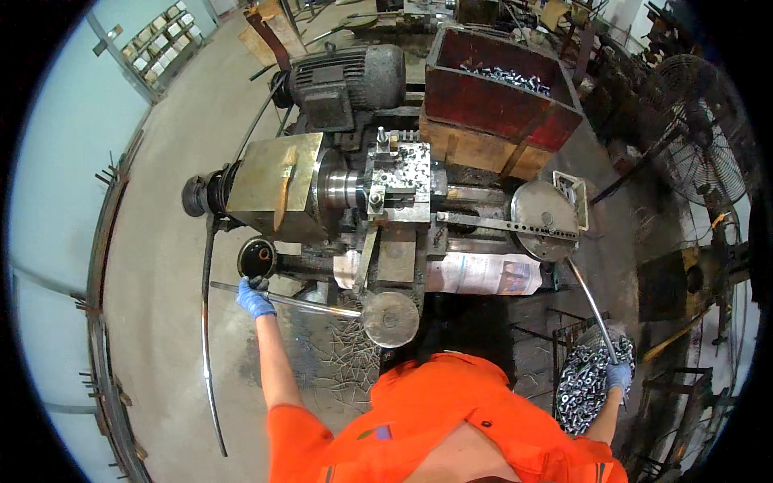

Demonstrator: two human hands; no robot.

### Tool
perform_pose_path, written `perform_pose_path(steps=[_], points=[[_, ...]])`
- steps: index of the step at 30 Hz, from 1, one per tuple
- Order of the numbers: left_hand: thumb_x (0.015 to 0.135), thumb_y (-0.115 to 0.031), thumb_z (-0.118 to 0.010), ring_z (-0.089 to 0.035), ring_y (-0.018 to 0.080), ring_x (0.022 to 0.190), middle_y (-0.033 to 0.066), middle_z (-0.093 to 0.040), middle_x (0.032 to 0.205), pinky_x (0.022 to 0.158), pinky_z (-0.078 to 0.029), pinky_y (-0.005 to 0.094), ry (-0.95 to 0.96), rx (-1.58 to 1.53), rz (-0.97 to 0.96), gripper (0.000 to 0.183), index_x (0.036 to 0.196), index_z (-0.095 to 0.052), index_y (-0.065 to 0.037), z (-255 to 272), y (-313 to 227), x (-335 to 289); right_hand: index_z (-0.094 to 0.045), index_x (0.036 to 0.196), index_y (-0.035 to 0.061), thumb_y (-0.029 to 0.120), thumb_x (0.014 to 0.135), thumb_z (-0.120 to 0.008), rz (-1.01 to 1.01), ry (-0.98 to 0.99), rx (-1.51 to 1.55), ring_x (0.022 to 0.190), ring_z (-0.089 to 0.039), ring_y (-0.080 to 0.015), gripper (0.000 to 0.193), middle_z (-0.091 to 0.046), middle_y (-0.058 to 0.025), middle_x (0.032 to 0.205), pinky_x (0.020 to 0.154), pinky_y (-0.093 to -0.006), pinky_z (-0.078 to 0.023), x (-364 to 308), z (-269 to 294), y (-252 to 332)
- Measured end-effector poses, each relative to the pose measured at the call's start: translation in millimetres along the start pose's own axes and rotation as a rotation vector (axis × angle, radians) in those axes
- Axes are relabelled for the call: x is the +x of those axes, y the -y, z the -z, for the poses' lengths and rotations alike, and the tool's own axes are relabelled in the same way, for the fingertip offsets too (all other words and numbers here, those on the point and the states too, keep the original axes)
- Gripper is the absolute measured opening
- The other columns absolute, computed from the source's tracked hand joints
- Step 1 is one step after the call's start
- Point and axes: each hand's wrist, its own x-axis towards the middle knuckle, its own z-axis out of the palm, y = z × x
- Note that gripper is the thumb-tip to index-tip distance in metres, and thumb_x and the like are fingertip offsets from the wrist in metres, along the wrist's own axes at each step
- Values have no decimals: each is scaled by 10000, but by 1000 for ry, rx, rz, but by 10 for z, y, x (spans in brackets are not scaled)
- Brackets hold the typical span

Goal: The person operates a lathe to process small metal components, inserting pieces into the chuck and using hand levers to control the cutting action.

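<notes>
My left hand point(254, 299), in a blue glove with darkened fingertips, is closed around a long metal lever point(322, 307). That lever runs to a round metal disc point(391, 319) at the front of a lathe-like machine point(400, 181). Just beyond the fingers is a round black pot point(258, 258) with dark liquid and a small ring in it. On the right, my right hand point(618, 376), also gloved in blue, grips the lower end of a second metal lever point(592, 306). This one slants down from a larger disc point(544, 220). Its fingers are partly hidden.
Beside my right hand stands a basket of small metal parts point(584, 386). A red bin point(499, 101) holding similar parts sits behind the machine, near a motor point(346, 76). A brush point(283, 189) lies on the headstock. Metal shavings point(346, 362) litter the floor; a fan point(696, 133) stands right.
</notes>
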Motion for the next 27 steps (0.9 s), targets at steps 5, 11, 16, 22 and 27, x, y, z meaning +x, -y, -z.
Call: perform_pose_path(steps=[5,11,16,22,27], points=[[818,-149,-535,-553,241,468,140,-597,666,457,-504,327,64,37,27,170,802,-548,20,-60,0,-13,-632,912,-17,307,641,-676,-63,72,119,928,-590,-391,424,-616,-255,947,812,-426,-467,-92,100,16],[821,-173,-528,-559,247,479,149,-606,684,482,-511,334,68,35,24,193,807,-539,18,-104,-34,-129,-637,893,-22,270,637,-652,-92,55,139,906,-597,-391,389,-614,-267,929,791,-422,-472,-116,70,22],[824,-183,-516,-538,248,471,150,-601,683,472,-490,333,49,47,20,192,807,-533,8,-97,-26,-99,-642,859,-24,266,632,-643,-109,-16,88,886,-597,-399,368,-615,-269,908,770,-428,-476,-125,12,30],[829,-188,-492,-504,248,472,151,-586,676,465,-459,324,32,32,25,192,791,-529,-3,-135,12,-115,-617,868,-16,343,629,-710,-49,-4,119,863,-592,-406,441,-616,-263,888,754,-438,-471,-44,-184,-180],[843,-190,-506,-549,260,497,166,-594,702,478,-497,337,85,4,82,189,912,-517,-15,104,24,166,-615,877,-32,315,625,-709,-102,34,178,896,-586,-406,439,-610,-278,895,783,-432,-465,-115,-31,15]])
